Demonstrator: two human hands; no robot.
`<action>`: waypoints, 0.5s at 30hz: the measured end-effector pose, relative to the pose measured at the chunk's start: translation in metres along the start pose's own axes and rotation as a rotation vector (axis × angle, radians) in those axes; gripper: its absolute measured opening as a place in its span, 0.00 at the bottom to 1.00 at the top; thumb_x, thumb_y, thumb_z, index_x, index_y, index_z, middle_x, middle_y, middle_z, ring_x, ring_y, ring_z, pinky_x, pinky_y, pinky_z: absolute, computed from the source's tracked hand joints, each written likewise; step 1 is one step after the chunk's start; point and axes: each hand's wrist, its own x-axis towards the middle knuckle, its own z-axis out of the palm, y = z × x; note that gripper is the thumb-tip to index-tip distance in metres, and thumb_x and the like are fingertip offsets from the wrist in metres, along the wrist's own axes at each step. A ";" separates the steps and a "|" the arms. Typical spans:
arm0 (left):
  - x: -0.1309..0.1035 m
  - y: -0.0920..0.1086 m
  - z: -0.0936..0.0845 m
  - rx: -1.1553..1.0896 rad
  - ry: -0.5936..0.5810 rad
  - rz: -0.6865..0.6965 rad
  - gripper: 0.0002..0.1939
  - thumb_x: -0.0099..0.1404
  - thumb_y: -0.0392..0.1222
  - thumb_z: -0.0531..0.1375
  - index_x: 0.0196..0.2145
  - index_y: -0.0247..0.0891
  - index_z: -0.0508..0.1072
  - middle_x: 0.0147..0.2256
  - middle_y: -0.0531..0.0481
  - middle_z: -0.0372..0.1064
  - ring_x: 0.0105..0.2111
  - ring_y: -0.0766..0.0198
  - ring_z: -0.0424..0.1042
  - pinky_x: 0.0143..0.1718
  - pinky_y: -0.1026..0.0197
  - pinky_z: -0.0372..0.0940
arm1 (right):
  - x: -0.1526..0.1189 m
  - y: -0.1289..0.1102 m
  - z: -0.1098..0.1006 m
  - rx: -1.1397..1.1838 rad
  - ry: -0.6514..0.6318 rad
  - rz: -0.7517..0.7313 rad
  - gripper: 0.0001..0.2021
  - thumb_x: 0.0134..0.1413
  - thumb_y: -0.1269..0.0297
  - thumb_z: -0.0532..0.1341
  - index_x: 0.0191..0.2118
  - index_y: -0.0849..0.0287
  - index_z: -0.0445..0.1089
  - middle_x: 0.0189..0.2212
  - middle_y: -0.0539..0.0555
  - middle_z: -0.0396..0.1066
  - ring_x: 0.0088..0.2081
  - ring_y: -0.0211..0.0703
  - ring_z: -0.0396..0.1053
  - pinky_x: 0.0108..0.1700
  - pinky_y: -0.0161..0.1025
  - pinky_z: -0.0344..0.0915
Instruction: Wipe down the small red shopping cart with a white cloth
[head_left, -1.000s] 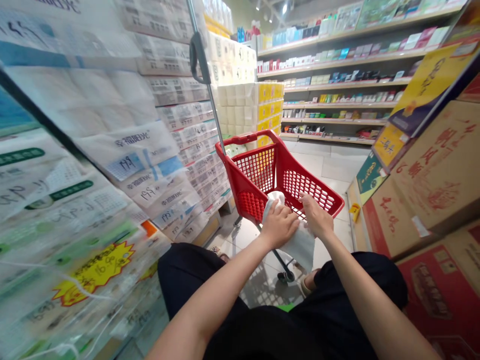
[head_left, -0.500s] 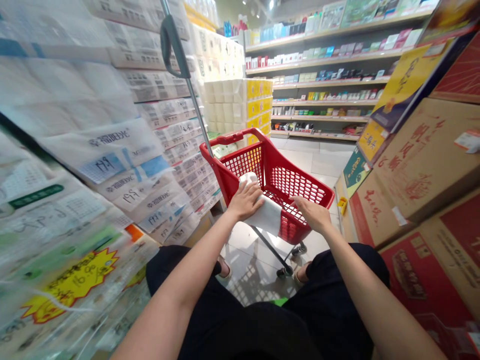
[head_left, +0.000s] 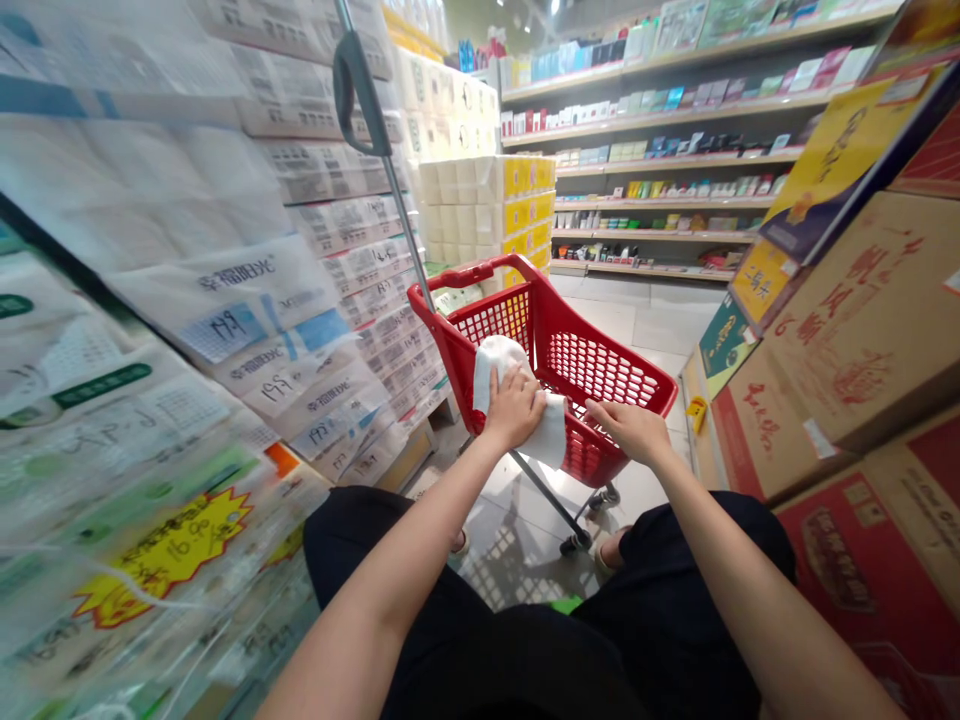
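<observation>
A red plastic shopping cart (head_left: 611, 370) with a perforated basket stands in front of my knees. Draped over its near rim on the left is a white cloth (head_left: 491, 355). My left hand (head_left: 514, 408) presses on the cloth with its fingers bent round the rim, and a fold bulges up behind the fingers. At the right part of the same rim, my right hand (head_left: 632, 430) rests with its fingers curled over the edge. Its fingertips are partly hidden inside the basket.
Stacked white tissue packs (head_left: 270, 300) rise close on the left, some with handwritten prices. Cardboard cartons (head_left: 847, 330) are piled on the right. A grey-handled metal pole (head_left: 361, 95) slants up at the cart's left. Stocked shelves (head_left: 645, 175) line the back.
My left hand has slid slightly right along the rim, and the cloth has bunched up higher behind it. My right hand's fingers have curled more onto the rim. The view has shifted a little.
</observation>
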 end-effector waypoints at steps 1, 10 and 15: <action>-0.001 0.007 0.000 0.000 0.009 0.024 0.15 0.72 0.45 0.45 0.43 0.42 0.70 0.50 0.47 0.68 0.62 0.57 0.55 0.69 0.43 0.34 | 0.000 0.001 0.000 -0.013 0.000 -0.005 0.32 0.60 0.36 0.39 0.35 0.48 0.75 0.33 0.50 0.76 0.36 0.44 0.70 0.30 0.36 0.50; -0.011 0.072 0.006 -0.018 0.013 0.270 0.19 0.72 0.54 0.47 0.43 0.40 0.72 0.36 0.44 0.71 0.42 0.55 0.68 0.55 0.46 0.56 | 0.010 0.014 0.004 -0.050 0.016 -0.027 0.20 0.59 0.48 0.49 0.32 0.51 0.74 0.33 0.52 0.76 0.34 0.43 0.69 0.28 0.36 0.48; -0.005 0.062 0.001 -0.028 -0.079 0.431 0.20 0.73 0.54 0.45 0.47 0.45 0.71 0.38 0.48 0.72 0.42 0.57 0.68 0.47 0.53 0.58 | 0.012 0.020 0.003 -0.029 0.039 -0.052 0.21 0.60 0.48 0.48 0.30 0.52 0.73 0.32 0.50 0.76 0.34 0.41 0.69 0.27 0.36 0.48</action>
